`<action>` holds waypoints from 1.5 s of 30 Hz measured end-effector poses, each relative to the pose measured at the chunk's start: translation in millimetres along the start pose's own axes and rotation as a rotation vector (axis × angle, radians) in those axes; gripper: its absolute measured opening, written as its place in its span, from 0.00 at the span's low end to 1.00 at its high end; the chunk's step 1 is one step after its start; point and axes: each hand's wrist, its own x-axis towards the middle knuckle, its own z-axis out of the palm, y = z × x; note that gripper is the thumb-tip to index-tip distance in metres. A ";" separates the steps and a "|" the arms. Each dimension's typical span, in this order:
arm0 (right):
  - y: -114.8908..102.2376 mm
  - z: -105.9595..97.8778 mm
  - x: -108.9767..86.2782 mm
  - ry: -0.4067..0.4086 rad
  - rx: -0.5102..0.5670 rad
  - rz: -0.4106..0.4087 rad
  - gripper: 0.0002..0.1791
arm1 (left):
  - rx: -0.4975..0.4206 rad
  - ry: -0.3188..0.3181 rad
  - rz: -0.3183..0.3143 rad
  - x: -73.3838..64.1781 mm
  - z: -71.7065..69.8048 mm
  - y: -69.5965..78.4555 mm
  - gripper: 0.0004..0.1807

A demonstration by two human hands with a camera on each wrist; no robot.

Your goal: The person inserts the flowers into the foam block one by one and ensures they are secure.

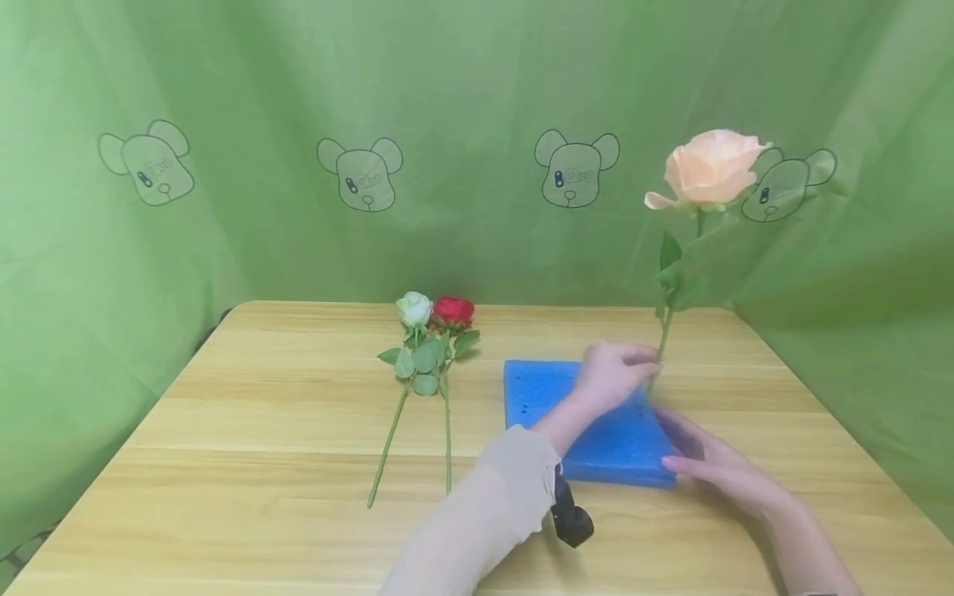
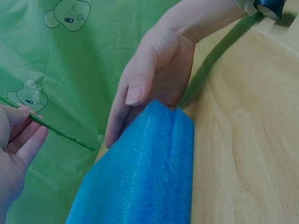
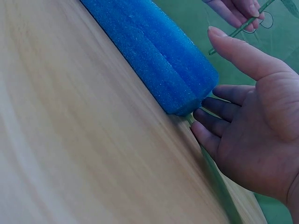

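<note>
Green curtain (image 1: 462, 74) behind a wooden table (image 1: 261, 463). Slightly tilted above the right side of a blue foam block (image 1: 619, 447), a peach rose (image 1: 713, 170), its stem pinched in the left hand (image 1: 611, 377), lower tip free. Right hand (image 1: 719, 468) with fingers loosely extended against the block's right end. Farther left, lying down, a white rose (image 1: 414, 310) beside a red rose (image 1: 453, 312).

The left arm (image 1: 477, 513) stretched forward and to the right, the left grip (image 1: 614, 377) pinching with thumb against fingers, while the right forearm (image 1: 805, 538) angled inward, the right grip (image 1: 711, 465) lower, its fingers extended and thumb held apart.
</note>
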 end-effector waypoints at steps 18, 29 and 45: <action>0.5 0.0 0.3 0.008 -0.026 0.009 0.37 | 0.064 -0.006 0.007 3.6 10.6 -11.4 0.11; 1.1 0.4 -0.5 0.014 -0.022 0.006 0.37 | 0.056 -0.022 -0.021 2.4 14.5 -9.8 0.12; 2.3 0.6 -1.4 0.023 -0.030 0.034 0.37 | 0.189 -0.074 0.070 2.0 19.3 -16.0 0.12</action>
